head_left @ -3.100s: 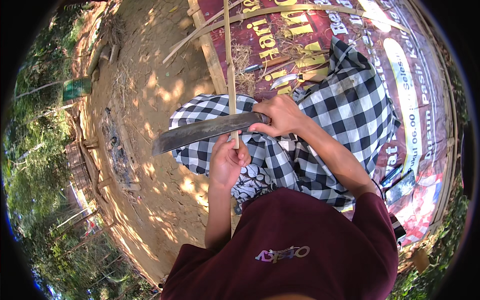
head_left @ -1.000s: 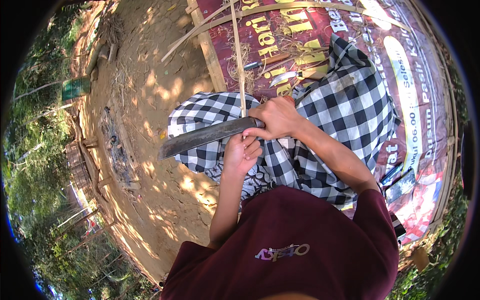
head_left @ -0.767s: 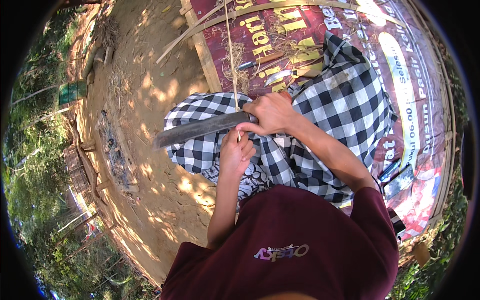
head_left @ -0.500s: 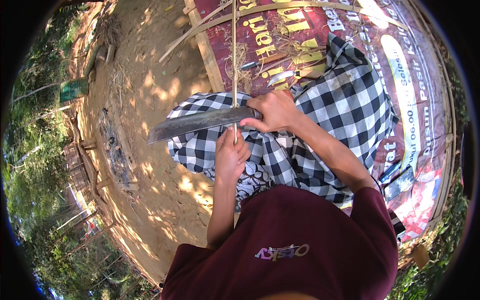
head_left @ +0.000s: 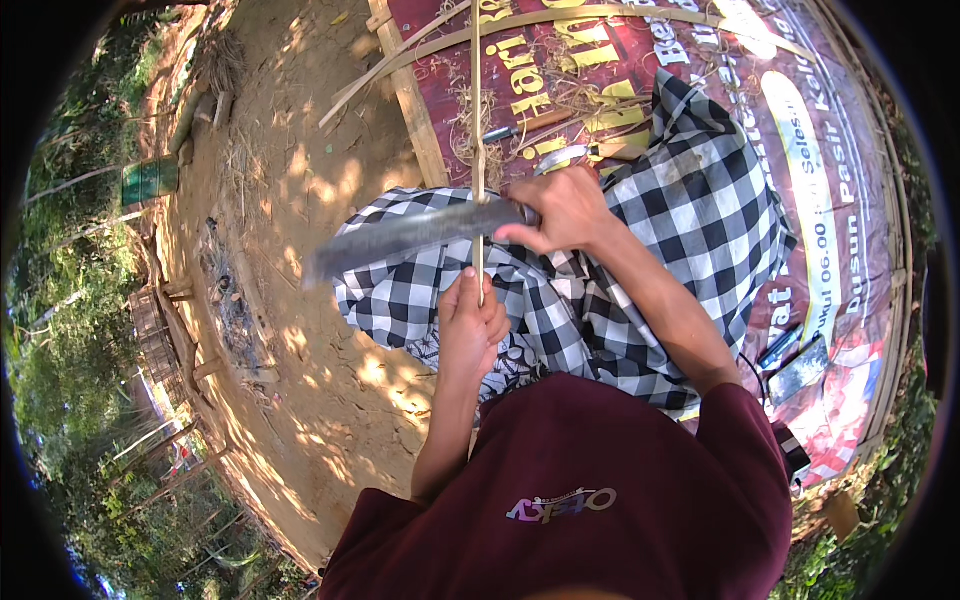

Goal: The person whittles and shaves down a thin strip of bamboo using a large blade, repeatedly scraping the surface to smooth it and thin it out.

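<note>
My left hand [head_left: 472, 322] is closed round the near end of a long, thin pale strip that looks like bamboo [head_left: 478, 120]. The strip runs straight away from me over my lap to the top of the view. In my right hand [head_left: 568, 212] is the handle of a machete [head_left: 405, 232]; its broad dark blade points left, lies across the strip just beyond my left fingers, and is smeared by motion. A black-and-white checked cloth [head_left: 700, 220] covers my legs beneath both hands.
Past my knees, a knife with a curved blade [head_left: 565, 157] and a blue-and-wood tool [head_left: 515, 130] lie among shavings on a dark red printed banner [head_left: 450, 75]. A wooden edge beam [head_left: 420, 140] borders bare ground [head_left: 290, 200] at left. A phone-like dark object [head_left: 800, 365] lies at right.
My left hand has drawn slightly nearer to me and right with the strip. The machete has shifted a little right, and its blade is now blurred.
</note>
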The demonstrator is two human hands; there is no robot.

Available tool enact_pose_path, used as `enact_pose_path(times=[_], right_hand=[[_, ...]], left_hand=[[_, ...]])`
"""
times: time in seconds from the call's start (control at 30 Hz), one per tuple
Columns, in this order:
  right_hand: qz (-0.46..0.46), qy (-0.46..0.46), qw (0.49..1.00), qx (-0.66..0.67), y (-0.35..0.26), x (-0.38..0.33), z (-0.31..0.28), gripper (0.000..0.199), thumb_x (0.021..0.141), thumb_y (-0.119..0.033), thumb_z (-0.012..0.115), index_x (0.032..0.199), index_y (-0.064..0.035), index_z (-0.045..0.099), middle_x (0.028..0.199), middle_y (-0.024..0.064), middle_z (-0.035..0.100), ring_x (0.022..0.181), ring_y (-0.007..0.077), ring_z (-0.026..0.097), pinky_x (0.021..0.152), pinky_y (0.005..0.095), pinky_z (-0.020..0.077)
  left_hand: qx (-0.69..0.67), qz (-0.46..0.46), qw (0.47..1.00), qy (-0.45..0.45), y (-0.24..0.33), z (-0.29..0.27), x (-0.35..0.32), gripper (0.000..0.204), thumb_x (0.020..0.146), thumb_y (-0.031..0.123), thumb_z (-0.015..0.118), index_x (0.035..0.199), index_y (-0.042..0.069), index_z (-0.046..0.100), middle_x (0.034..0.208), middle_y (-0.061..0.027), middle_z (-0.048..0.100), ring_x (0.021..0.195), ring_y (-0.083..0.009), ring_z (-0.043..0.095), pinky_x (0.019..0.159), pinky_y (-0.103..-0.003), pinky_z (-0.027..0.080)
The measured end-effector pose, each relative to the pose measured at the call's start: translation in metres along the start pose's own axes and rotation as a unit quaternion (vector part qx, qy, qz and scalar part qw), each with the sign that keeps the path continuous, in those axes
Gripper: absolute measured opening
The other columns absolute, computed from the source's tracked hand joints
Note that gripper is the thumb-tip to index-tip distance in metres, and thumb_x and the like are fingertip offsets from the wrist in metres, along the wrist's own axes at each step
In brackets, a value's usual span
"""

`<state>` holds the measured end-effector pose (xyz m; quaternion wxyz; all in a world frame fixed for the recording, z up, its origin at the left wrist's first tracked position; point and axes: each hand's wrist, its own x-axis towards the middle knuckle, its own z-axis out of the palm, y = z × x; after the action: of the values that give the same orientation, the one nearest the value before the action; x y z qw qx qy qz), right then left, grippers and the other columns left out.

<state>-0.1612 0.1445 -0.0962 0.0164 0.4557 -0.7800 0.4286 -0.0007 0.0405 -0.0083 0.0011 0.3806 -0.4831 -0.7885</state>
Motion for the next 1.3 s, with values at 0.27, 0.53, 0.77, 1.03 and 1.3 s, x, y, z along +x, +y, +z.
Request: enact_pose_path(times=[0.27,0.53,0.77,1.03,1.3], right_hand=[[-0.053,-0.022,0.998,0.019,-0.019,-0.002,-0.008,0.054,0.076,-0.061,0.062,0.071,-0.0080,0.061,0.058,0.0106,0.059,0.053,0.0318,0.060,0.048,0.0409,0.0455],[-0.045,-0.004,0.998,0.041,-0.017,-0.005,0.004,0.056,0.077,-0.062,0.061,0.069,-0.0070,0.059,0.055,0.0094,0.056,0.051,0.0325,0.059,0.045,0.0401,0.0434],[0.030,0.007,0.999,0.030,-0.003,0.001,-0.001,0.056,0.076,-0.063,0.062,0.071,-0.0074,0.060,0.055,0.0108,0.056,0.051,0.0322,0.058,0.045,0.0399,0.0429],[0.036,0.051,0.998,0.007,0.015,0.005,-0.011,0.054,0.074,-0.061,0.064,0.069,-0.0072,0.059,0.057,0.0112,0.058,0.052,0.0310,0.059,0.046,0.0383,0.0453],[-0.101,0.002,0.992,0.073,-0.021,-0.007,0.004,0.057,0.075,-0.061,0.064,0.069,-0.0056,0.056,0.056,0.0093,0.054,0.051,0.0314,0.057,0.047,0.0401,0.0429]], left_hand=[[0.015,0.001,1.000,-0.017,0.003,0.000,0.004,0.029,0.104,0.026,0.036,0.084,0.008,0.046,0.053,0.0053,0.027,0.038,-0.0036,0.018,0.035,-0.022,0.016],[0.002,-0.005,1.000,-0.029,0.006,-0.007,-0.005,0.031,0.105,0.031,0.035,0.086,0.009,0.047,0.051,0.0060,0.024,0.038,-0.0034,0.016,0.034,-0.022,0.015],[-0.015,-0.008,0.998,-0.054,0.021,-0.010,-0.008,0.030,0.105,0.028,0.035,0.085,0.008,0.047,0.053,0.0063,0.026,0.038,-0.0036,0.018,0.035,-0.022,0.016],[-0.025,-0.015,0.996,-0.081,0.012,-0.001,-0.008,0.029,0.105,0.029,0.035,0.088,0.008,0.046,0.053,0.0058,0.025,0.039,-0.0040,0.019,0.035,-0.022,0.017],[-0.128,-0.112,0.966,-0.194,0.009,-0.032,0.010,0.023,0.102,0.025,0.041,0.097,0.005,0.051,0.059,0.0049,0.033,0.044,-0.0042,0.028,0.040,-0.020,0.026]])
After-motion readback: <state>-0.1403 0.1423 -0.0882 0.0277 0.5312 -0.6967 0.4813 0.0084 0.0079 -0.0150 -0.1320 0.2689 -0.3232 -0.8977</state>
